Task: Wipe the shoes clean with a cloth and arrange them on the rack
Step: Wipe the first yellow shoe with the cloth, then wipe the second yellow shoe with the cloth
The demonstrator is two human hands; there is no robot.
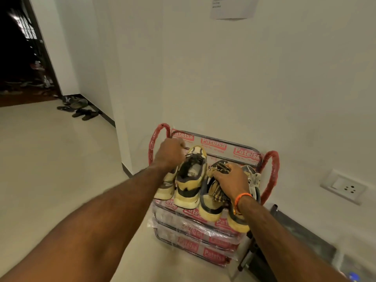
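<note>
A metal shoe rack [213, 146] wrapped in printed plastic stands against the white wall. Several worn yellow-and-brown sneakers lie on its top shelf, heels toward me. My left hand [169, 151] curls over the far end of the second sneaker from the left [190, 180]; what its fingers grip is hidden. My right hand [234, 180] presses down on a striped brown cloth [218, 192], which is bunched over the third sneaker [209, 208]. A fourth sneaker [238, 220] sticks out under my right wrist.
Dark sandals and slippers [81, 112] lie on the floor by the wall at the left, near a dark doorway. A wall socket [343, 189] sits low at the right. A metal-edged object [295, 231] lies on the floor right of the rack.
</note>
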